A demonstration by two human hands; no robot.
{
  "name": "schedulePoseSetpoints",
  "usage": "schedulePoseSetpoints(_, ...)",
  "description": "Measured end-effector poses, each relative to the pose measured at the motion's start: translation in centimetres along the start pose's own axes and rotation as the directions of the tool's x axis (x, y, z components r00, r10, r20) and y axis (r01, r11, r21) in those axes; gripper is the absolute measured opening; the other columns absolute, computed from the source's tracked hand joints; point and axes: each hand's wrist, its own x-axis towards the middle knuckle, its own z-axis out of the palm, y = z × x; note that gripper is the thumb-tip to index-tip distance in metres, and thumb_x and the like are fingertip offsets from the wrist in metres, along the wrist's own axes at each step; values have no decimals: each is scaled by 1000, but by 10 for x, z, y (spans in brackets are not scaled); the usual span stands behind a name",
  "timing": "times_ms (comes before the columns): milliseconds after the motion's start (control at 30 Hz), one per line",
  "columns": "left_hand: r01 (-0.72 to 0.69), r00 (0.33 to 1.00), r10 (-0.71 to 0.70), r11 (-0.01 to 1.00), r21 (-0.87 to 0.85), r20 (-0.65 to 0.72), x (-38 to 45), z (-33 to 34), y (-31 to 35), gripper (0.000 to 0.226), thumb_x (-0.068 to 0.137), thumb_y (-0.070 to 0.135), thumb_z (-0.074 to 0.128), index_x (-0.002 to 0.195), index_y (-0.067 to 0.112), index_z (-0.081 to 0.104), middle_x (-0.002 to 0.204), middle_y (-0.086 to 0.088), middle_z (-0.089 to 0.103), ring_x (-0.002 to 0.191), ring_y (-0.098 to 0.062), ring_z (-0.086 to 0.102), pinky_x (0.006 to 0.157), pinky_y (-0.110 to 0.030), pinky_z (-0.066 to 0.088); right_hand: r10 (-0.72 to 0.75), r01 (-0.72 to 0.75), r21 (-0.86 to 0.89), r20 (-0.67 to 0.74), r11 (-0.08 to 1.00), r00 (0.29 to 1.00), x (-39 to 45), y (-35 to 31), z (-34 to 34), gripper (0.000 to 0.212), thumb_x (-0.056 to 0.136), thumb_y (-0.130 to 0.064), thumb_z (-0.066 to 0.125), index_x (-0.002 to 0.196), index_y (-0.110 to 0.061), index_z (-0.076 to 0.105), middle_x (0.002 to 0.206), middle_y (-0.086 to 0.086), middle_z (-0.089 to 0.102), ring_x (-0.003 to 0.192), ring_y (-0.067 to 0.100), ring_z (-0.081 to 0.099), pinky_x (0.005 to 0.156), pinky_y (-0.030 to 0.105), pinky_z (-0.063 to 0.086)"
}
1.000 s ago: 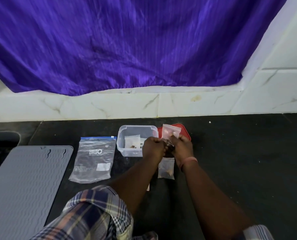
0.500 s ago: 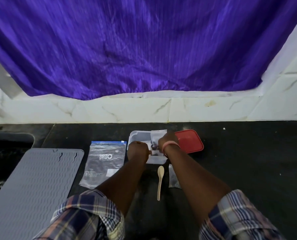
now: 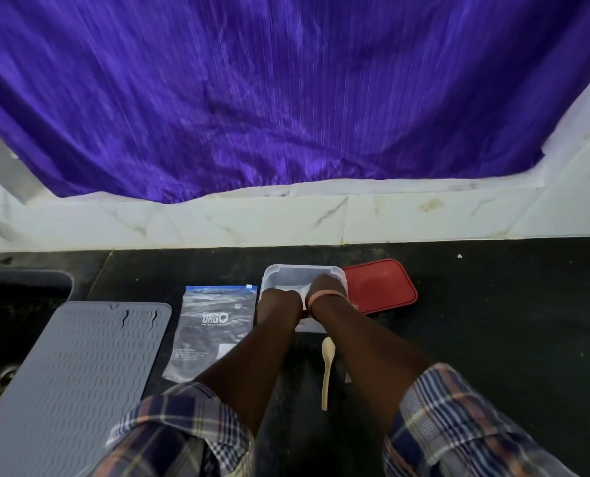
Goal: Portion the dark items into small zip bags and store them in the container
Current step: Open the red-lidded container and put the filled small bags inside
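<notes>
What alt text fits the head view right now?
Both hands, left hand and right hand, reach into a clear container on a black counter. A red lid, wooden spoon and large zip bag lie nearby.

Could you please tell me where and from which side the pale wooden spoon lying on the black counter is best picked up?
Grip the pale wooden spoon by its slim handle, near the lower end closest to the person. It lies flat between the forearms, bowl towards the clear plastic container. Coming from above with a pinch across the handle seems best, probably with the right hand.
</notes>
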Motion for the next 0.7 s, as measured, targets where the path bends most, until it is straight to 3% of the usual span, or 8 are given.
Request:
schedulePoseSetpoints(67, -22, 1000, 22, 1000, 17, -1, -2, -2, 3, 29, 96, 12, 55, 121, -2, 63, 121, -17, 68, 113, -30, 64, 87, -26, 47, -2, 0, -19, -90, 1000, 996, 1, -5, -7, 39, 94, -23, 55, 129, -5, 60, 131, 11, 61, 121, 31, 58, 95, 38, 47)
schedulePoseSetpoints(133, -69, 997, 70, 997, 46, -17, -8, -2, 6, 27, 97, 15, 55, 116, 2, 67, 118, -14, 70, 104, -26, 65, 77, -27, 42, -10, 1, -40, -205, 999, 979, -9, -12, -17, 34, 96, -20, 53, 126, -8, 63, 126, 11, 65, 116, 29, 62, 91, 37, 51)
schedulePoseSetpoints(300, -160, 984, 165, 984, -74, 64, -22, -4, 7, 28, 98, 12, 52, 117, 3, 70, 116, -15, 71, 110, -32, 67, 90, -34, 54, -60, 64, 1, -330, 998, 942, -20, 6, -35, 29, 97, -14, 55, 122, -4, 65, 126, 16, 65, 115, 30, 62, 96, 37, 50)
schedulePoseSetpoints(467, -198, 974, 219, 951, -239, 64, -31, 4, -2, 23, 90, 16, 56, 101, 10, 75, 99, -9, 76, 98, -31, 72, 89, -43, 59, 199, -40, 363, -412, 931, 889, -26, 53, -35, 21, 92, -19, 59, 102, -6, 71, 105, 12, 73, 97, 28, 69, 79, 29, 51)
schedulePoseSetpoints(533, -231, 952, 268, 946, -227, 146, -45, 12, -5, 21, 88, 18, 59, 100, 11, 75, 99, -8, 76, 98, -30, 72, 89, -42, 58, 318, -93, 497, -392, 863, 863, -37, 79, -30, 24, 92, -20, 55, 102, -3, 70, 105, 15, 72, 96, 32, 68, 80, 32, 53)
schedulePoseSetpoints(600, -312, 916, 334, 942, -126, 224, -61, 21, -8, 20, 86, 18, 64, 99, 11, 76, 98, -9, 76, 94, -29, 71, 87, -40, 58, 392, -188, 525, -310, 830, 866, -50, 103, -18, 26, 93, -19, 56, 107, 0, 69, 109, 18, 70, 101, 34, 67, 76, 27, 48)
schedulePoseSetpoints(700, -270, 886, 295, 955, -121, 357, -75, 40, -18, 17, 88, 14, 59, 87, 9, 76, 78, -6, 74, 67, -22, 67, 61, -29, 53, 439, -283, 484, -245, 828, 865, -68, 125, 10, 33, 92, -25, 61, 115, 0, 63, 120, 19, 65, 113, 35, 62, 86, 30, 48)
